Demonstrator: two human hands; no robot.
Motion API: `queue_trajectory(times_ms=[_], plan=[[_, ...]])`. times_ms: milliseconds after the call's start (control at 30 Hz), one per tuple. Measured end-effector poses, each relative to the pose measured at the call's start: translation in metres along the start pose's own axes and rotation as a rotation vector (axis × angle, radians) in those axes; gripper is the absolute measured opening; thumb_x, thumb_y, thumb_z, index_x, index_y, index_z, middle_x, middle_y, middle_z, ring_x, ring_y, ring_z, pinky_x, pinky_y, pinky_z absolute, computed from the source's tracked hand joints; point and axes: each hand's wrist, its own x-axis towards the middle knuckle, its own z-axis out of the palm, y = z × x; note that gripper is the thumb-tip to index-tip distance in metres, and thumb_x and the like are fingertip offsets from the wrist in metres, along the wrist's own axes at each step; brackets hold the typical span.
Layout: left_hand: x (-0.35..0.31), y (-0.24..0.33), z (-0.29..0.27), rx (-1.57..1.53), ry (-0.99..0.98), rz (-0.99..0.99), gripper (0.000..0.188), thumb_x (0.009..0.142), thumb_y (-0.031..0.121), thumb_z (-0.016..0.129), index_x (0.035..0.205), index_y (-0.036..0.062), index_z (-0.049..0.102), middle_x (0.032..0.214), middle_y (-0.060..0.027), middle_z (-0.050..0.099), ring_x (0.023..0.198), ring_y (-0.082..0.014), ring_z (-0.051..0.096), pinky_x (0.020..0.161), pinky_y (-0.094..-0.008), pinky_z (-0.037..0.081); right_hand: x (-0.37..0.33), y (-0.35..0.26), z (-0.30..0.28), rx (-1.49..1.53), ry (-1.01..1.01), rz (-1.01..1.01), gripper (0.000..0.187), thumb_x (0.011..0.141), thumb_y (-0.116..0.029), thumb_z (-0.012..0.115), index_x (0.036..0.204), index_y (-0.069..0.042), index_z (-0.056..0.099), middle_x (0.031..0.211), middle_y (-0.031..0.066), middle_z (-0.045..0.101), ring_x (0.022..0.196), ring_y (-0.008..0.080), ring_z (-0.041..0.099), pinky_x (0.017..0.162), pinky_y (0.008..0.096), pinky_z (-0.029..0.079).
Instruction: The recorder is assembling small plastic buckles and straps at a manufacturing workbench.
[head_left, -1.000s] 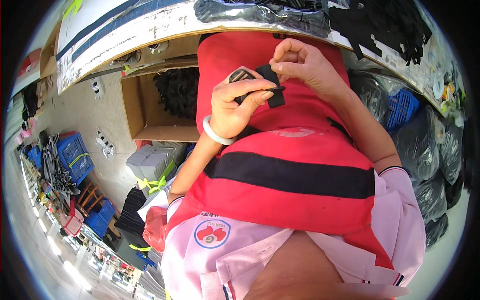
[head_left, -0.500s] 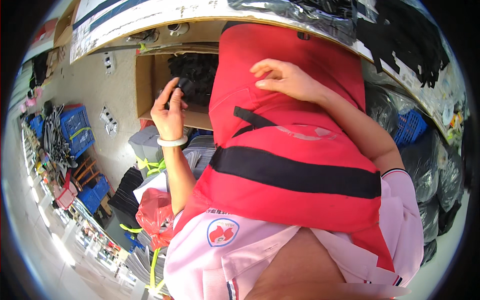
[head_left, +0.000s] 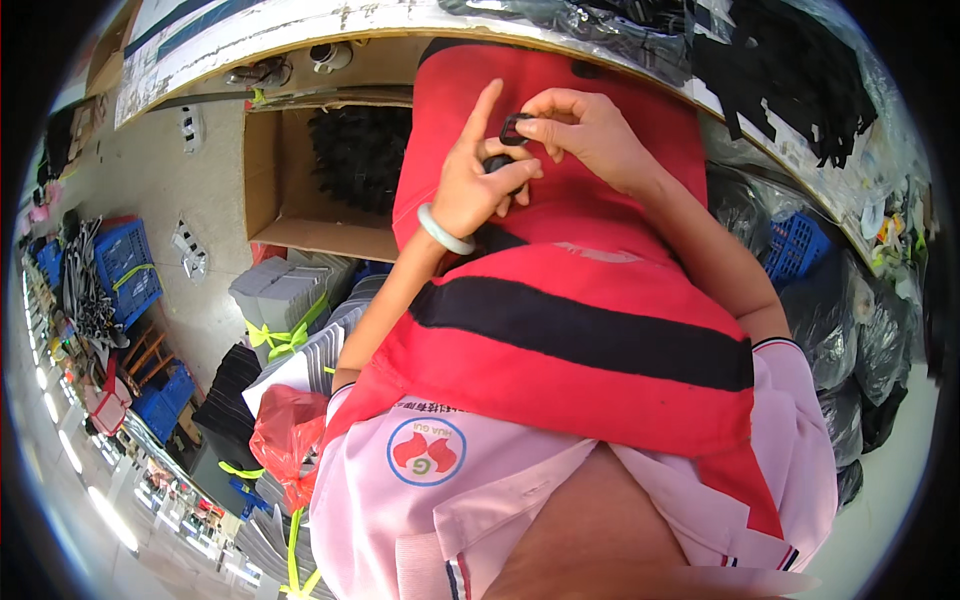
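Both hands meet above the red apron [head_left: 590,355] on my lap. Between its thumb and fingertips, my right hand [head_left: 595,138] pinches a small black plastic buckle [head_left: 513,129] with an open frame. Close beside it is my left hand [head_left: 470,190], a pale bangle [head_left: 445,229] on its wrist. Its thumb and curled fingers close around a dark rounded piece [head_left: 505,172], whose exact kind is partly hidden, while the index finger points up. To the left, an open cardboard box [head_left: 262,170] holds a heap of small black parts [head_left: 358,155].
A worktable [head_left: 400,22] crosses the top, with black strips [head_left: 785,75] hanging off its right side. Black plastic bags [head_left: 830,320] and a blue basket [head_left: 797,248] are on the right. Tied grey stacks [head_left: 280,295] and a red bag [head_left: 288,435] stand at left.
My left hand has come from beside the box to the middle, over the apron. The right hand, earlier bare with loose fingers, now pinches the buckle next to it.
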Motion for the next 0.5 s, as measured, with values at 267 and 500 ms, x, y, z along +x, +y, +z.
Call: queue_trajectory(times_ms=[267, 500], plan=[[0.017, -0.006, 0.007, 0.182, 0.068, -0.106, 0.016, 0.089, 0.011, 0.065, 0.100, 0.0001, 0.068, 0.077, -0.0028, 0.066, 0.056, -0.0057, 0.059, 0.042, -0.0179, 0.041, -0.020, 0.026, -0.014, 0.164, 0.070, 0.111, 0.018, 0.091, -0.019, 0.062, 0.095, -0.001, 0.064, 0.074, 0.0023, 0.061, 0.063, 0.0082, 0.058, 0.057, 0.0223, 0.047], [0.030, -0.019, -0.010, -0.714, -0.184, -0.260, 0.022, 0.098, 0.022, 0.049, 0.098, -0.0002, 0.054, 0.088, -0.0108, 0.058, 0.062, -0.0180, 0.057, 0.038, -0.0203, 0.041, -0.056, 0.004, -0.105, -0.356, 0.846, -0.339, 0.017, 0.088, -0.019, 0.065, 0.091, -0.003, 0.067, 0.074, 0.0017, 0.064, 0.066, 0.0074, 0.058, 0.060, 0.0244, 0.047]])
